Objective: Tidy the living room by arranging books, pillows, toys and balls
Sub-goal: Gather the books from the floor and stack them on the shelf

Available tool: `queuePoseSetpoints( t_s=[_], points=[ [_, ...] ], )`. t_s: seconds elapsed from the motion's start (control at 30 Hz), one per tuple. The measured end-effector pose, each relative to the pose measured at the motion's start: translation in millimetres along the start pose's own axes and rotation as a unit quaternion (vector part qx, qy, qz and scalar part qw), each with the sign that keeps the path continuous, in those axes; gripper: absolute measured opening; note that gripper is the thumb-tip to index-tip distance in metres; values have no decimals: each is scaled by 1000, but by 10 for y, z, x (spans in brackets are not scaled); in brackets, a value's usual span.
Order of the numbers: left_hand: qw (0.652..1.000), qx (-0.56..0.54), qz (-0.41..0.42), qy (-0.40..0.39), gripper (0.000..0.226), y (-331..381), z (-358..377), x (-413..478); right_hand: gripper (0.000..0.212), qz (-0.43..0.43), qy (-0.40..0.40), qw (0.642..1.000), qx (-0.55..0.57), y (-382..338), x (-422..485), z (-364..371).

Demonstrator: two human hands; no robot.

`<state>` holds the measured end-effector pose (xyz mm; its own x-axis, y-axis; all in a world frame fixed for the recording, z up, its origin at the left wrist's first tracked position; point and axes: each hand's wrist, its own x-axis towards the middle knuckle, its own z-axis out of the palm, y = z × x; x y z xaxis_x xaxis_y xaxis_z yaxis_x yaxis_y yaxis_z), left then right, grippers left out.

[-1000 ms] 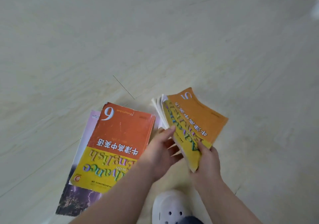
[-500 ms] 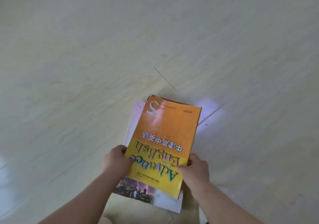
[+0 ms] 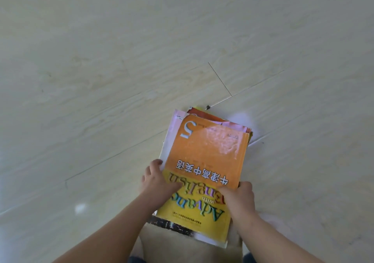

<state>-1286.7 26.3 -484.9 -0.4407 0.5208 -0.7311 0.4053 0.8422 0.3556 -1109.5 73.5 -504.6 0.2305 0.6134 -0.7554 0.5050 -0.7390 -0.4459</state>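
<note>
Left hand (image 3: 156, 181) and right hand (image 3: 239, 199) grip opposite sides of the book stack (image 3: 206, 151) — equally near, long axis pointing away, perhaps lifted.

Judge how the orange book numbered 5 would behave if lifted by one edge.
Probably floppy: the orange book is a thin softcover with a rippled cover. Likely slippery: its glossy cover shows glare, so it may slide off the stack if tilted. The left hand and right hand hold the near end, thumbs on the cover, which should steady it.
</note>
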Motion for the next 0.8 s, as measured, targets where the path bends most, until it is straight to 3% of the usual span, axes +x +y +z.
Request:
queuePoseSetpoints(
  t_s=[0.07, 0.17, 0.3, 0.4, 0.53, 0.7, 0.8],
  points=[
    [998, -63, -25, -9, 88, -21, -23, 59, 46, 34, -3, 998, 53, -14, -1, 61],
    [979, -178, -67, -79, 84, -101, -78, 209, 48, 74, -31, 989, 123, -7, 65, 51],
    [952, -266, -73, -136, 25, -127, -129, 120, 34, 49, -49, 993, 93, -30, 94, 21],
    [936, -325, -81, -109, 30, -173, -91, 25, 40, 10, -36, 998, 54, -161, 22, 52],
    [919, -379, -98, -42, 32, -158, -276, -80, 39, -16, -106, 993, 50, -618, -142, 8],
    [878, -455, -147, 8, 21, -271, -962, -444, 54, -59, -155, 985, -42, -1252, -612, 219],
    [860, -481, -166, 43, 31, -489, -1485, -771, 60, -84, -200, 972, -95, -1546, -1107, 476]
  ],
)
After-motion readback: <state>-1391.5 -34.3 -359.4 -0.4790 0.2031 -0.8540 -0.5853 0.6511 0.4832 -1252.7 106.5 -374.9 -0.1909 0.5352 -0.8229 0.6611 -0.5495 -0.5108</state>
